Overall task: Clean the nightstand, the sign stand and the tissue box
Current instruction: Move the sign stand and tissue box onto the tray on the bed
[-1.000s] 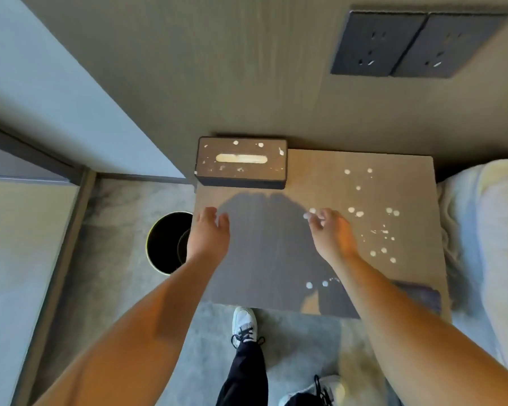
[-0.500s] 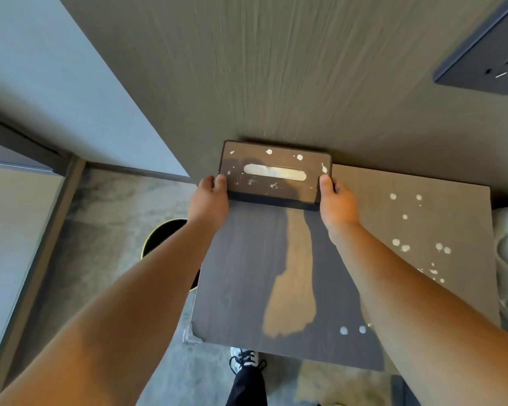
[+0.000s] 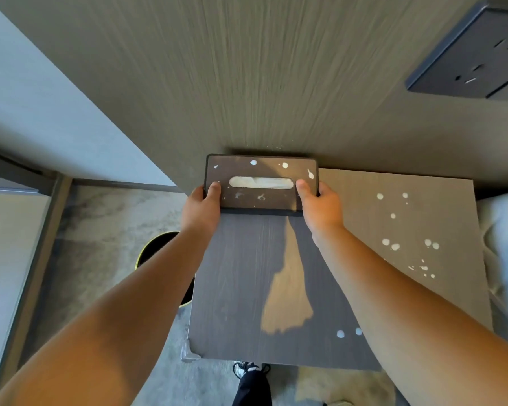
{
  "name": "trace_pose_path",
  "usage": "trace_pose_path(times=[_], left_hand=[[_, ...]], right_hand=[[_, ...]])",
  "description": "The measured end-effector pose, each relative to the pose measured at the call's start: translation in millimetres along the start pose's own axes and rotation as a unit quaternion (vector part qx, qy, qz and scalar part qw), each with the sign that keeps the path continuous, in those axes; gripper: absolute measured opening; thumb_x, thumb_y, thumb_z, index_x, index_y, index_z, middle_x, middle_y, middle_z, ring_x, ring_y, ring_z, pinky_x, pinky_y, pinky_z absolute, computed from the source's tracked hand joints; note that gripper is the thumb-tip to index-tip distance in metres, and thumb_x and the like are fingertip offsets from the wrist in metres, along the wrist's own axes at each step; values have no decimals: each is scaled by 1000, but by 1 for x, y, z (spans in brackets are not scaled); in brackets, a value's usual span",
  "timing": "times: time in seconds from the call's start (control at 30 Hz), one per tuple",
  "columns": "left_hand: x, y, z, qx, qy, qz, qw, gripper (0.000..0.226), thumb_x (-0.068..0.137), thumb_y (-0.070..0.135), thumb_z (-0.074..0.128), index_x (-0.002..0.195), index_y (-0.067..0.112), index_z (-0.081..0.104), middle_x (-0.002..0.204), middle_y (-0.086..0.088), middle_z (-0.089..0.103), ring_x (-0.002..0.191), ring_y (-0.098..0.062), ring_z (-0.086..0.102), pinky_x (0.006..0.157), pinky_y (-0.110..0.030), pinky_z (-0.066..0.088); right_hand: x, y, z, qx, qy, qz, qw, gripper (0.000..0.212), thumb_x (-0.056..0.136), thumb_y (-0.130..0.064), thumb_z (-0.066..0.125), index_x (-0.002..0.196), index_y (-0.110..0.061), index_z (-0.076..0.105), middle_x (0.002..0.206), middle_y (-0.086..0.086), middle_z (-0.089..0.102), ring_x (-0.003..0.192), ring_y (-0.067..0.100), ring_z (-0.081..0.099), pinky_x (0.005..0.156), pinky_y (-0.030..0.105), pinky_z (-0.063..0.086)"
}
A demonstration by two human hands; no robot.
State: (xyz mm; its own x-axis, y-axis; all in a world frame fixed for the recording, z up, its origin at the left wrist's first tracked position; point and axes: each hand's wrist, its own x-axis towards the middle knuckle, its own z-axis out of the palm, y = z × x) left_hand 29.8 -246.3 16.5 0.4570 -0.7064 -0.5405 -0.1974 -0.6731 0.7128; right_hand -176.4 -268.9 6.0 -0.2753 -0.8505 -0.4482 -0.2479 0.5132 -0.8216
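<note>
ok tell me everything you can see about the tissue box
The tissue box is a flat, dark brown rectangle with rounded corners, speckled with white spots. A pale tissue shows in its long top slot. It sits at the nightstand's back left corner against the wood-grain wall. The left hand and right hand grip its two ends, thumbs on top.

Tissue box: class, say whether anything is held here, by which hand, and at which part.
The tissue box is held by both hands at its short ends: left hand grips the left end, right hand the right end, thumbs on top.
</note>
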Motion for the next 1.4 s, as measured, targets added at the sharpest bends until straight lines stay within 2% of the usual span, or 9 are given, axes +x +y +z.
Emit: trace_pose_path(times=[0.23,0.43,0.57,0.67,0.8,0.9,1.03,1.23,1.4], left_hand=[[-27,12,-4,4,-5,22,1000,29,93,45,45,106,27,63,95,6,66,92,-18,59,79,-31,45],[-83,44,7,37,-32,45,998,27,94,39,45,109,25,63,95,4,66,88,-20,59,77,-31,45],[-135,57,26,64,-67,59,994,26,95,38,44,107,24,63,87,7,63,78,-11,57,67,-29,42],[-184,66,47,100,-104,74,987,29,96,39,43,109,23,63,88,3,66,81,-20,60,70,-32,47],[-252,74,87,129,-151,104,975,32,94,39,45,113,22,64,92,-3,68,86,-31,63,74,-36,49],[-306,80,122,142,-196,130,962,27,95,36,46,107,21,65,91,-4,68,85,-29,64,69,-33,48],[-376,85,178,188,-258,193,928,31,96,34,47,118,18,62,101,-8,68,90,-30,61,75,-36,48],[-484,69,272,272,-352,275,852,32,96,38,45,117,19,61,100,-7,66,93,-33,61,82,-41,49],[-569,39,342,333,-431,340,767,35,98,33,45,125,14,58,102,-4,60,100,-31,58,78,-30,38]], right_hand=[[-14,-13,-20,13,14,-10,1000,23,89,-41,62,102,-23,66,93,-8,68,85,6,62,64,18,45],[-57,-12,-72,47,75,48,995,29,83,-47,64,102,-25,67,91,-10,70,87,12,65,80,43,58],[-100,-6,-123,51,131,62,988,33,84,-47,64,104,-22,67,93,-7,70,92,17,65,84,38,55],[-134,1,-173,53,162,72,983,29,84,-46,61,101,-23,66,92,-5,70,89,18,65,82,39,54],[-183,15,-250,73,223,108,966,7,89,-36,61,91,-29,58,76,-15,62,73,10,60,59,16,46],[-218,36,-308,80,261,140,952,21,88,-40,59,106,-29,60,85,-16,62,80,8,59,59,15,41],[-262,77,-382,84,321,177,927,33,86,-46,57,112,-26,62,96,-6,67,89,18,62,74,32,49],[-338,151,-471,178,428,218,859,31,89,-43,58,113,-24,61,97,-7,66,90,14,62,74,28,46],[-396,220,-522,240,512,266,780,39,89,-44,60,121,-24,59,95,-13,63,90,12,61,86,37,51]])
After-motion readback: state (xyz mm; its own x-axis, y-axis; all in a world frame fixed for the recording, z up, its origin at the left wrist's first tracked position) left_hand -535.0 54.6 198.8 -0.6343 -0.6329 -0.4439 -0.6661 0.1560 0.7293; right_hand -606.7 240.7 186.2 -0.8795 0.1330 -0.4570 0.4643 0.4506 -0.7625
